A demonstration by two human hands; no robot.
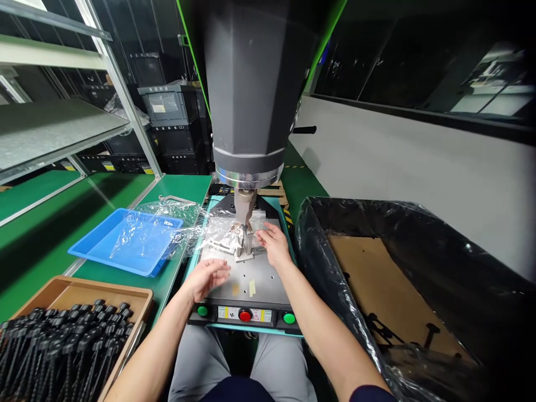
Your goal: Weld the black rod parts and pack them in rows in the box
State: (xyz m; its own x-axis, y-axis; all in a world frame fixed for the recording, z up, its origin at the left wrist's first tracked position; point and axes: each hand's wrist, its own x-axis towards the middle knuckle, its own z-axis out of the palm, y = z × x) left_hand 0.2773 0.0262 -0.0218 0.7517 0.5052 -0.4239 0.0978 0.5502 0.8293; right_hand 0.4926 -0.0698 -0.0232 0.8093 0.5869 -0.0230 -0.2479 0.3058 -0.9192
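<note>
A large grey machine head [251,89] hangs in front of me, its metal tool [244,205] reaching down to a small fixture [243,257] on the steel base plate [262,282]. My left hand [208,277] hovers over the plate's left side, fingers stretched out, holding nothing. On the right, my right hand [273,243] is beside the fixture, thumb and fingers apart, with nothing visible between them. Clear plastic film [188,229] lies across the left of the plate and partly hides the fixture. Whatever sits in the fixture is too small to make out.
A blue tray [121,259] and a brown tray [144,296] of black long-stemmed parts [79,340] stand left. A black-lined bin [330,279] holding cardboard and a few black parts is right. Green buttons [288,318] flank a red one [245,316] at the front.
</note>
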